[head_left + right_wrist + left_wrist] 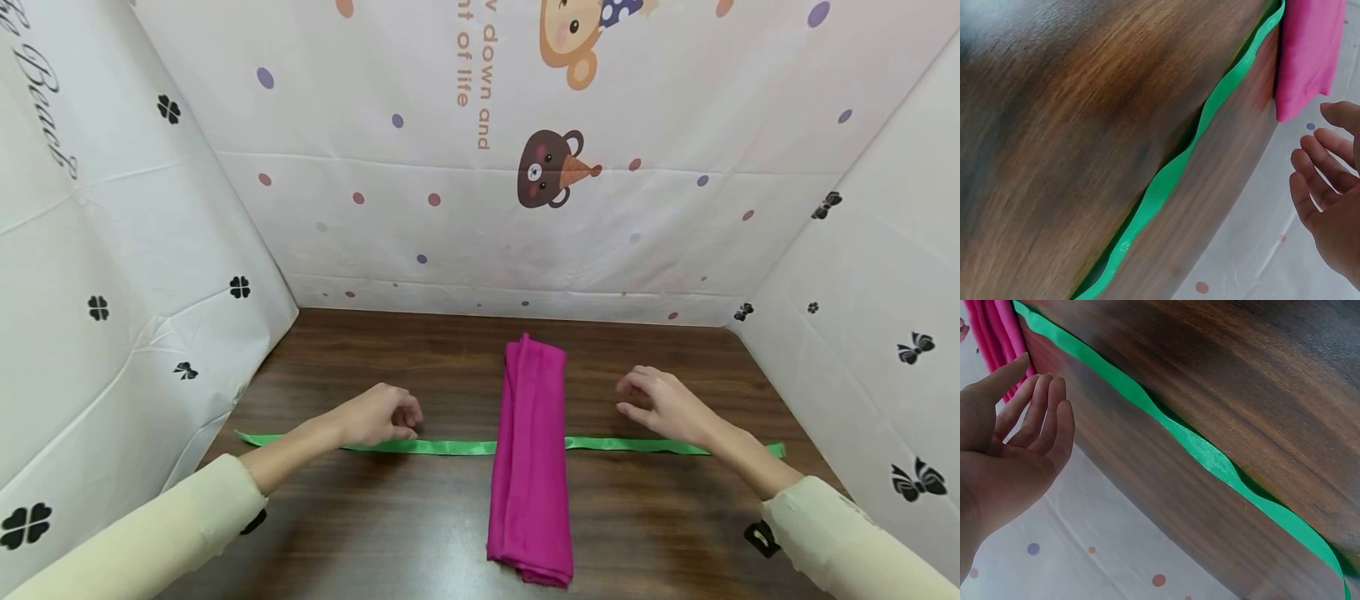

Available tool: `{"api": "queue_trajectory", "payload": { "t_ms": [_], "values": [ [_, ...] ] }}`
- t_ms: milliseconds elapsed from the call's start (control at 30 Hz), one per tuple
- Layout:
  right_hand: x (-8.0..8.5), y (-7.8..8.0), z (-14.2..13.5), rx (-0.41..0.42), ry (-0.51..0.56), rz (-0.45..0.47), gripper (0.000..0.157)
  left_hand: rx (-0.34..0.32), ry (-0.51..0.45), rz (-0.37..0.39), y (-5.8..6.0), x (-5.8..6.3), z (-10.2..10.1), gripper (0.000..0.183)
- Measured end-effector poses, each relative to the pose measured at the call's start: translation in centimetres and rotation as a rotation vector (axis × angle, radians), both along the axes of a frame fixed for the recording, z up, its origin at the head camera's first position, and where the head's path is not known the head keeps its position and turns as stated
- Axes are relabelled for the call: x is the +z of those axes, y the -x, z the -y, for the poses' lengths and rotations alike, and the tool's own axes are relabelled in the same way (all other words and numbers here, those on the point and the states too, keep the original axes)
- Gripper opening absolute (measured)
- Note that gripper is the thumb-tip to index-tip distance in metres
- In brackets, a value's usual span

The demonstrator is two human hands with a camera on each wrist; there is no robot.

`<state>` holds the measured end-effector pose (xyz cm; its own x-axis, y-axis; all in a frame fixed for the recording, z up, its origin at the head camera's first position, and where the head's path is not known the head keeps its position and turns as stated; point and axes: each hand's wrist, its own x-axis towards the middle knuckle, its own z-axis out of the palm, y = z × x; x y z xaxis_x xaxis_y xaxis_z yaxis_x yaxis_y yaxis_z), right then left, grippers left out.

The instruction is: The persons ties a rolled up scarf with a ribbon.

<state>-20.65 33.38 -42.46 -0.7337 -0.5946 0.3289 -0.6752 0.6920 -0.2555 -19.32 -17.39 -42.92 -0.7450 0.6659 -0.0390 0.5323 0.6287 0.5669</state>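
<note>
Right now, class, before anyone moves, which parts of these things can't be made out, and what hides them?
- Head view: the middle of the green ribbon, covered by the folded pink cloth.
- Head view: ribbon near its left end, behind the left forearm.
- Left wrist view: the cloth's upper part, cut off by the top edge.
- Right wrist view: part of the right hand, cut off by the right edge.
</note>
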Motion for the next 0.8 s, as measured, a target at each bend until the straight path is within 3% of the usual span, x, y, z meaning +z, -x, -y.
{"api": "queue_trajectory", "payload": {
  "t_ms": [800],
  "values": [
    [-0.8, -0.3, -1.8, -0.011, -0.027, 0.054, 0.015, 0.015, 0.062, 0.022, 0.1, -0.7, 1.1, 0.010]
  ]
}}
